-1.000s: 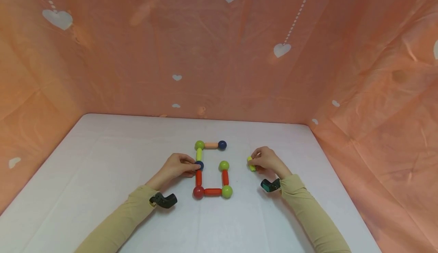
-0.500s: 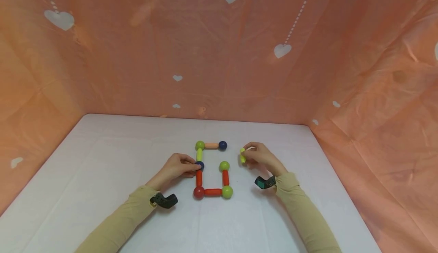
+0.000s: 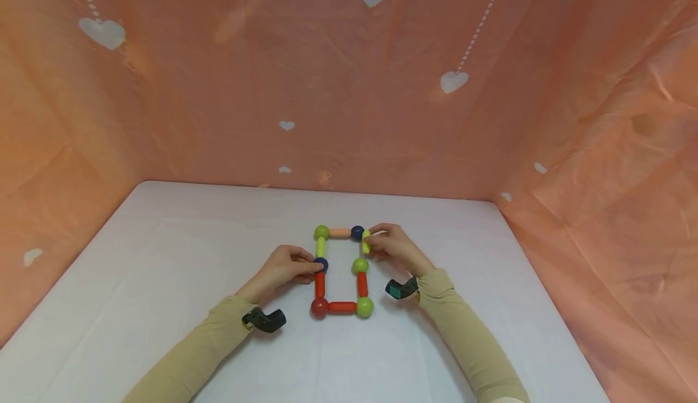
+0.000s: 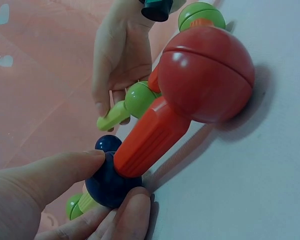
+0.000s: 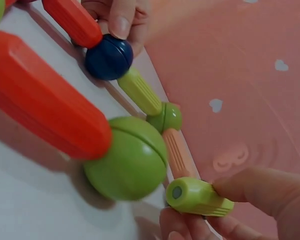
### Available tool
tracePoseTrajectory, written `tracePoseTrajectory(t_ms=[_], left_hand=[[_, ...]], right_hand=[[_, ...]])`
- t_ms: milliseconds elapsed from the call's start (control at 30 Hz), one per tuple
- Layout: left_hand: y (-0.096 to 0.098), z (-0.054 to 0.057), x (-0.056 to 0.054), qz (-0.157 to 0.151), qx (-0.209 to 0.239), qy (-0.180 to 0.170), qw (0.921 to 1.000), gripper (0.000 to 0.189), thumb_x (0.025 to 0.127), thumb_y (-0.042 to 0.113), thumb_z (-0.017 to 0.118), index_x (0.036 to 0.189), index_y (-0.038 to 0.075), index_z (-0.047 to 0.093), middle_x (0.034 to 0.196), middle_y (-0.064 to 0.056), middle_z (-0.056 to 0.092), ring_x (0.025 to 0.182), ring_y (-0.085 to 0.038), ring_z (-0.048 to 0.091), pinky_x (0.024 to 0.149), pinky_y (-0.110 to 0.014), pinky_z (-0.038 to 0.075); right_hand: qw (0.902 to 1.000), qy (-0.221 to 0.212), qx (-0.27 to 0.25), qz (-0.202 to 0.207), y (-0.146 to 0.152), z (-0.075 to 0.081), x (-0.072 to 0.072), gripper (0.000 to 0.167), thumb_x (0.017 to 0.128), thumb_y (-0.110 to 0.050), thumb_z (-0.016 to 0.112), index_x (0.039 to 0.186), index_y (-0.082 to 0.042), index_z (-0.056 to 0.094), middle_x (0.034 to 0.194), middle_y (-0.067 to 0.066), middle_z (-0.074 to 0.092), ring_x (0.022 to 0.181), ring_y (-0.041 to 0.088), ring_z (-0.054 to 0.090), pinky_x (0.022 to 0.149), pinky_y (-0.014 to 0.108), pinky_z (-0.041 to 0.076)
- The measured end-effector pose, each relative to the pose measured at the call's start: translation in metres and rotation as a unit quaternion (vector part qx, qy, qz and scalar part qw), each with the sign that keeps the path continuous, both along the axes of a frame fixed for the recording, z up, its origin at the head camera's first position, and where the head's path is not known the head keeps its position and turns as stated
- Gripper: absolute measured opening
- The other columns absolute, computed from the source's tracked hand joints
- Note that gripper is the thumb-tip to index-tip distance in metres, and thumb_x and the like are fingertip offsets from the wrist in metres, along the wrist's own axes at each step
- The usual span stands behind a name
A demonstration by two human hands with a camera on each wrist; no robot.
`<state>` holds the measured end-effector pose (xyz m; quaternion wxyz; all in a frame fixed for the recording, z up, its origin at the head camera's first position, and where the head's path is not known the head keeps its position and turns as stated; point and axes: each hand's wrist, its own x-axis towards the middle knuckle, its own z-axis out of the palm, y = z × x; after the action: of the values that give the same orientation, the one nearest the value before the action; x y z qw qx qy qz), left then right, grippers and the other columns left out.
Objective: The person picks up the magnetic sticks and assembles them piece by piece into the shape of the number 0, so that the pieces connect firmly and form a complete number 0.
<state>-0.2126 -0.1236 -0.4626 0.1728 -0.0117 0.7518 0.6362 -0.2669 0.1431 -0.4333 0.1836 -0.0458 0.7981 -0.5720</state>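
Magnetic balls and rods lie joined on the white table. My left hand [image 3: 286, 266] pinches the dark blue ball [image 4: 112, 182] on the left side between thumb and fingers. Between thumb and fingers, my right hand [image 3: 398, 246] holds a yellow-green rod [image 5: 200, 197] with a grey disc at its end. In the head view this rod overlaps the far right blue ball [image 3: 357, 233] and stands over the gap above a green ball [image 3: 360, 266]. A peach rod [image 3: 340, 233] links that blue ball to the far left green ball [image 3: 322, 232].
Red rods [image 3: 342, 308] join the red ball [image 3: 319, 308] and the near right green ball [image 3: 365, 307] along the front and sides. A pink cloth [image 3: 327, 88] with white hearts surrounds the table [image 3: 218, 209]. Black cameras [image 3: 402, 289] sit on both wrists.
My right hand has moved left and slightly away with the yellow-green rod, from right of the frame of balls to its right side. My left hand has stayed on the blue ball.
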Motion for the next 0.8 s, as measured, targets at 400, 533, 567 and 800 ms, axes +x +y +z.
tracePoseTrajectory(t_ms=[400, 533, 567, 800], left_hand=[[0.000, 0.000, 0.001, 0.000, -0.002, 0.002, 1.0000, 0.029, 0.082, 0.011, 0.077, 0.101, -0.006, 0.064, 0.085, -0.012, 0.067, 0.069, -0.020, 0.066, 0.067, -0.032, 0.058], [0.000, 0.000, 0.001, 0.002, -0.003, -0.001, 1.0000, 0.029, 0.081, 0.012, 0.077, 0.100, -0.006, 0.064, 0.085, -0.012, 0.067, 0.069, -0.020, 0.066, 0.067, -0.032, 0.058], [0.000, -0.001, 0.001, 0.001, -0.003, -0.001, 1.0000, 0.029, 0.081, 0.012, 0.077, 0.100, -0.006, 0.064, 0.085, -0.012, 0.067, 0.069, -0.020, 0.066, 0.067, -0.032, 0.058], [0.000, 0.002, 0.001, 0.002, -0.001, -0.001, 1.0000, 0.030, 0.081, 0.012, 0.077, 0.101, -0.006, 0.064, 0.085, -0.012, 0.067, 0.070, -0.020, 0.066, 0.067, -0.032, 0.058]], right_hand=[[0.9998, -0.011, 0.012, 0.010, -0.013, -0.003, 0.003, 0.031, 0.089, -0.010, 0.066, 0.113, 0.008, 0.056, 0.082, 0.010, 0.066, 0.069, 0.015, 0.063, 0.065, 0.028, 0.056], [0.9997, -0.014, 0.018, 0.004, -0.015, -0.002, 0.006, 0.031, 0.088, -0.009, 0.067, 0.112, 0.007, 0.056, 0.083, 0.010, 0.067, 0.068, 0.015, 0.062, 0.063, 0.028, 0.056], [0.9997, -0.014, 0.018, 0.003, -0.015, -0.002, 0.006, 0.031, 0.087, -0.008, 0.067, 0.112, 0.007, 0.055, 0.083, 0.010, 0.067, 0.068, 0.015, 0.062, 0.063, 0.028, 0.056], [0.9995, -0.009, 0.028, 0.007, -0.016, 0.003, 0.011, 0.031, 0.086, -0.006, 0.068, 0.110, 0.007, 0.053, 0.082, 0.011, 0.067, 0.068, 0.015, 0.063, 0.067, 0.031, 0.057]])
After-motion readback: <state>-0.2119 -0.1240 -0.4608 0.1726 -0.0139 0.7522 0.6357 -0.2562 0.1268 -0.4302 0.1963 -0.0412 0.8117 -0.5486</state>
